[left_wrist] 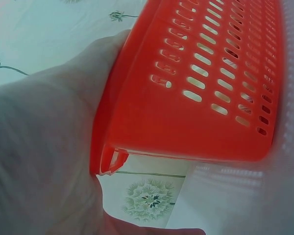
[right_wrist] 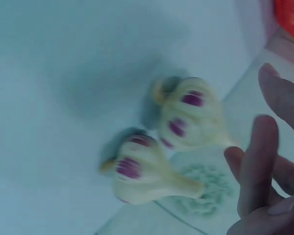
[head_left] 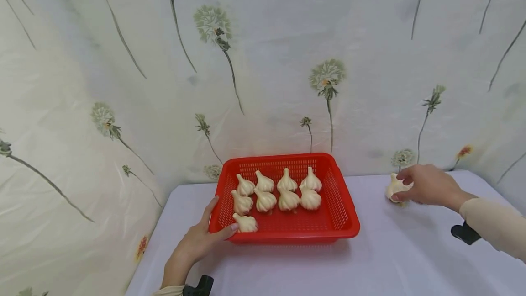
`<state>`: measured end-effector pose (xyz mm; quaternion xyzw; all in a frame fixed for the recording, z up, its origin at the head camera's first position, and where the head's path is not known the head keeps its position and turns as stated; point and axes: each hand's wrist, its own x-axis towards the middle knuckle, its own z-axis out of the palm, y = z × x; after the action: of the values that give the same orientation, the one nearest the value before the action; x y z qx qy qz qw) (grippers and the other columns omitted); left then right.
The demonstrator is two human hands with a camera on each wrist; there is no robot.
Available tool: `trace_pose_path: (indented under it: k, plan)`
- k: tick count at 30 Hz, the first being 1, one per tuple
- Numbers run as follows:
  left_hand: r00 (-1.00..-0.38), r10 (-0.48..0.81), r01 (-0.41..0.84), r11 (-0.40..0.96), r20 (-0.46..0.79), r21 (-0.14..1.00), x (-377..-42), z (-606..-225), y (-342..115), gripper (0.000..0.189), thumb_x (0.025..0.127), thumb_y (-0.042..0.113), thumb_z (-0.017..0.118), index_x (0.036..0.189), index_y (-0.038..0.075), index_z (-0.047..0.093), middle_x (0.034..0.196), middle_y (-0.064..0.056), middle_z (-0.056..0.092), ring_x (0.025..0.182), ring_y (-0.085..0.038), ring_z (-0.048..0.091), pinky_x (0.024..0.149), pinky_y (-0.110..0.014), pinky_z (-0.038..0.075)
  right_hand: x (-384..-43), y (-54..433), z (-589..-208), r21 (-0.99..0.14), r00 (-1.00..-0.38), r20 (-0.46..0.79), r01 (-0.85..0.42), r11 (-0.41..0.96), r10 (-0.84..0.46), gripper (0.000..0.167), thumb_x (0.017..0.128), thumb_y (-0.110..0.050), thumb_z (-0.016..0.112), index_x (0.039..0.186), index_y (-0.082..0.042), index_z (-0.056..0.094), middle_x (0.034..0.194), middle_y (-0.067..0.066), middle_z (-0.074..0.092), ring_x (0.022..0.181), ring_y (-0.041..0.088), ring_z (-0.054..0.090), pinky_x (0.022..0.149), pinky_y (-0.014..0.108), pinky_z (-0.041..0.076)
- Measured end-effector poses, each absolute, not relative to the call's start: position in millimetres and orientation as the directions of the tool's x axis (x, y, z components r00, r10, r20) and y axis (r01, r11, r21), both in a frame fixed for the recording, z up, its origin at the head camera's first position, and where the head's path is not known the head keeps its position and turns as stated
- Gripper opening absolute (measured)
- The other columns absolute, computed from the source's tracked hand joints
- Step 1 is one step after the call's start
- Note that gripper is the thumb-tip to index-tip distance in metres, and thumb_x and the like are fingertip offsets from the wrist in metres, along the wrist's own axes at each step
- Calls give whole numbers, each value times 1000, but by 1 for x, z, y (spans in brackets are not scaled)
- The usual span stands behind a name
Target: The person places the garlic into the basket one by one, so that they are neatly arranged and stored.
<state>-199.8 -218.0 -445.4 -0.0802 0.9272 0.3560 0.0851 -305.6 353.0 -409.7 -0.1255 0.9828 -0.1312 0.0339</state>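
Observation:
A red plastic basket with slotted walls holds several cream-coloured garlic bulbs in rows, with one bulb alone at the front left. My left hand grips the basket's left front corner, thumb over the rim and fingers along the outside. On the right, my right hand reaches over garlic on the table, fingers spread and slightly bent. From the right wrist, two purple-patched bulbs lie side by side, and the fingers are apart from them.
A white cloth covers the table. Behind it hangs a pale curtain printed with dandelions, close along the table's back edge. Dark straps with cameras sit on both wrists.

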Motion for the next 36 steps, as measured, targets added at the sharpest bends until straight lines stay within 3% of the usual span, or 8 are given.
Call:
trace_pose_path:
  k: [4, 8, 11, 16, 23, 28, 33, 36]
  plan:
    - [-972, -88, -211, 725, -216, 656, -200, -446, -218, 109, 81, 77, 72, 169, 35, 23, 143, -27, 62, 112, -42, 66, 84, -58, 61, -302, 364, -427, -234, -981, -22, -183, 955, -193, 87, 74, -56, 92, 121, 12, 69, 111, 30, 74, 77, 27, 71, 58, 42, 57]
    - [-972, -87, -212, 719, -217, 662, -200, -447, -218, 109, 81, 77, 71, 169, 35, 23, 142, -27, 62, 111, -41, 67, 84, -57, 61, -299, 367, -442, -206, -986, -15, -159, 966, -165, 88, 77, -58, 89, 122, 14, 65, 88, 17, 71, 73, 27, 62, 56, 39, 48]
    - [-973, -87, -209, 722, -214, 659, -200, -447, -218, 109, 81, 77, 71, 169, 35, 22, 142, -27, 63, 110, -41, 67, 84, -57, 60, -299, 367, -452, -221, -986, 6, -165, 961, -168, 72, 82, -54, 87, 112, 9, 66, 71, 2, 55, 66, 20, 51, 54, 34, 36]
    - [-971, -93, -217, 724, -219, 655, -200, -447, -219, 110, 80, 78, 71, 169, 35, 22, 143, -26, 62, 110, -40, 67, 84, -57, 61, -300, 369, -464, -231, -980, 74, -197, 953, -184, 48, 84, -50, 85, 93, -7, 66, 68, -2, 48, 65, 18, 48, 54, 34, 31]
    - [-969, -99, -228, 721, -228, 654, -201, -447, -218, 110, 80, 79, 71, 169, 34, 22, 144, -24, 61, 110, -39, 66, 82, -55, 62, -304, 371, -466, -220, -985, 59, -170, 961, -160, 63, 87, -49, 85, 114, 7, 70, 87, 11, 70, 72, 24, 54, 56, 36, 38]
    - [-969, -100, -226, 724, -226, 651, -200, -446, -218, 110, 80, 79, 71, 169, 34, 23, 144, -24, 62, 110, -39, 66, 82, -55, 63, -305, 369, -467, -233, -986, 59, -166, 958, -156, 72, 86, -48, 85, 121, 12, 66, 99, 23, 73, 75, 27, 60, 57, 37, 44]
    - [-970, -98, -224, 725, -224, 651, -199, -446, -218, 110, 80, 78, 71, 169, 34, 23, 143, -23, 63, 110, -39, 67, 82, -55, 63, -305, 367, -468, -252, -988, 43, -156, 955, -150, 77, 86, -46, 85, 126, 14, 60, 102, 27, 71, 76, 28, 62, 56, 37, 44]
    - [-969, -100, -226, 723, -224, 653, -199, -446, -217, 109, 80, 78, 70, 169, 35, 23, 144, -23, 62, 111, -40, 66, 83, -55, 62, -305, 366, -470, -241, -987, 43, -158, 958, -152, 82, 84, -48, 86, 128, 15, 58, 108, 33, 69, 82, 39, 66, 59, 47, 51]
